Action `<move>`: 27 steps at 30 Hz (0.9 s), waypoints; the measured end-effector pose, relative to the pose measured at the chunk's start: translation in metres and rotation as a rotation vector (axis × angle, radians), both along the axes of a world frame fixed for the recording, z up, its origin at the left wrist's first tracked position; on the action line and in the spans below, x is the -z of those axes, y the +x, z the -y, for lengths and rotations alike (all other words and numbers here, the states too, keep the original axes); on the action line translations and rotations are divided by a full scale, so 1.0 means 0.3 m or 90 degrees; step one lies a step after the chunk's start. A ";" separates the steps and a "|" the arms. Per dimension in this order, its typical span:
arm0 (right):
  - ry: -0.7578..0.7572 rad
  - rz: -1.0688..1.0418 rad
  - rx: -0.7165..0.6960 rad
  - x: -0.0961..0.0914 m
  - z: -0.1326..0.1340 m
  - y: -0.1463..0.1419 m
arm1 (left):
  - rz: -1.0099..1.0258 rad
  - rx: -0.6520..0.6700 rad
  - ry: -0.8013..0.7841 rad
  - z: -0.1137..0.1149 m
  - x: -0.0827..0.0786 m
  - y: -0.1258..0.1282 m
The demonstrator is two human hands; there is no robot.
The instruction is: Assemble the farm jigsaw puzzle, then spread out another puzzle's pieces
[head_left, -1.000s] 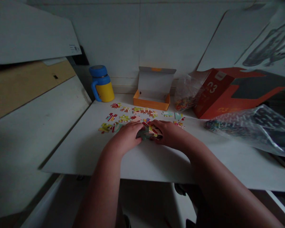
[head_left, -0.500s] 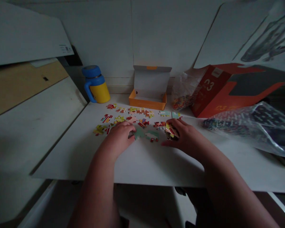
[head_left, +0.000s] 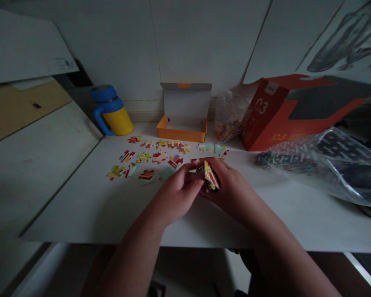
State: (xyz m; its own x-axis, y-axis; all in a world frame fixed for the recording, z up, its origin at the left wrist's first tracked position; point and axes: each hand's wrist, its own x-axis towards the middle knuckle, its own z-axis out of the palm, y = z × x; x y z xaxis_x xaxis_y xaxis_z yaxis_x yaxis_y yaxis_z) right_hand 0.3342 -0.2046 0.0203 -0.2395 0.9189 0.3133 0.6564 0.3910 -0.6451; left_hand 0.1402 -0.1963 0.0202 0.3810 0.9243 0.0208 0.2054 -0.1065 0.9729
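A small stack of jigsaw puzzle pieces (head_left: 210, 176) is gripped in my right hand (head_left: 230, 179), its fingers curled around the far side. My left hand (head_left: 182, 187) meets it from the left, thumb and fingers closed at the stack's edge; its fingertips are partly hidden. Both hands are just above the white table (head_left: 130, 214). Loose puzzle pieces lie in rough rows beyond and to the left: a red one (head_left: 146, 175), a green-yellow one (head_left: 116, 172), a pink one (head_left: 159, 157) and several others. Some are covered by my hands.
An open orange box (head_left: 181, 134) stands at the back against the wall. A blue and yellow mug (head_left: 113, 111) is left of it. To the right are a clear bag of pieces (head_left: 230, 119), a large red box (head_left: 278, 111) and another plastic bag (head_left: 321, 165).
My left hand has moved right from the pieces on the table to meet my right hand at the stack. The red piece it covered now shows. The view has shifted slightly right.
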 end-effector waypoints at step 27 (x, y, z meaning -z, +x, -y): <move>-0.110 -0.269 0.098 0.038 -0.004 0.011 | 0.310 -0.046 -0.289 0.008 0.011 0.021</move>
